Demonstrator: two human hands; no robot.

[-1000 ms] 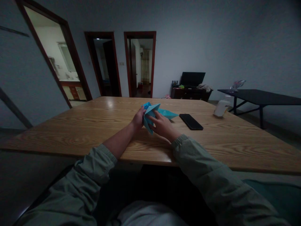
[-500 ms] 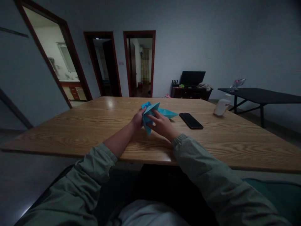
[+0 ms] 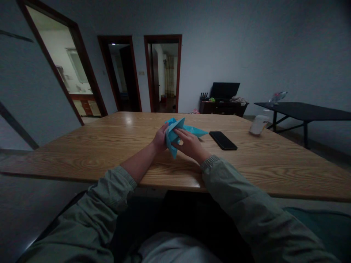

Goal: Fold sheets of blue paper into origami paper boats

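Between my hands, just above the wooden table (image 3: 115, 146), is a light blue folded paper piece (image 3: 171, 136) with several pointed corners. My left hand (image 3: 160, 139) grips its left side, the thumb near the top edge. The fingers of my right hand (image 3: 189, 143) reach into the open fold from the right, thumb and fingertips pinching the paper. Part of the piece is hidden by my fingers. Behind my right hand, another pointed blue paper shape (image 3: 196, 130) lies on the table; I cannot tell whether the two are joined.
A black phone (image 3: 223, 140) lies flat to the right of my right hand. Farther right stands a translucent plastic bottle (image 3: 259, 124) near the table's edge. Beyond are a black table (image 3: 307, 110) and a dark cabinet with a screen (image 3: 225, 90).
The paper piece has turned and tilted slightly, its top point shifting a little left. My right fingers have pushed a bit farther left into the fold.
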